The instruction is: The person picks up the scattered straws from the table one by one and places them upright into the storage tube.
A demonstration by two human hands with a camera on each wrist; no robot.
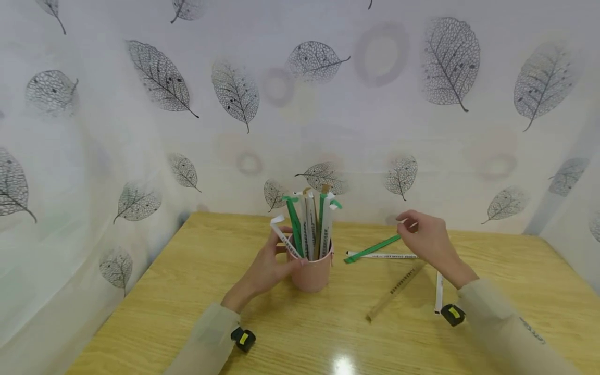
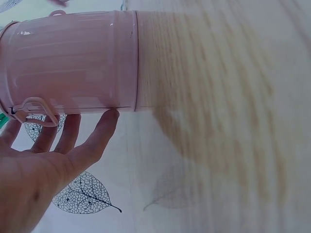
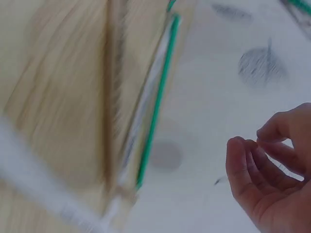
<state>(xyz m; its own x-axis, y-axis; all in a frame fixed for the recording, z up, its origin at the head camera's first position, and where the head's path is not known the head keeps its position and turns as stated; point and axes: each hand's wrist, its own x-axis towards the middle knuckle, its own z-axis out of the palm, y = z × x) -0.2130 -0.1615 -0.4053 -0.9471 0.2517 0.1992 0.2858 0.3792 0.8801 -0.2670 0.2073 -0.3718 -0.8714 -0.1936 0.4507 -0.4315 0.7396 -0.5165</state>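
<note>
My left hand [image 1: 269, 265] grips a small pink metal bucket [image 1: 311, 276] standing on the table, thumb at the front rim and fingers round its left side. In the left wrist view, fingertips lie against the bucket wall [image 2: 73, 63] beside its handle. Several slim paper-wrapped sticks [image 1: 309, 229], white, green and brown, stand in it, some with curled ends. My right hand [image 1: 428, 242] hovers over loose sticks, fingers loosely bent with nothing between them. Near its fingertips is the end of a green stick [image 1: 372, 249], which crosses a white stick [image 1: 386, 255].
Nearer the front lies a brown stick [image 1: 396, 291], slanting, with another white stick [image 1: 439, 294] to its right. The wooden table [image 1: 164, 312] ends at a pale leaf-patterned cloth [image 1: 300, 130] behind. Black wrist cameras [image 1: 244, 339] sit at both sleeves.
</note>
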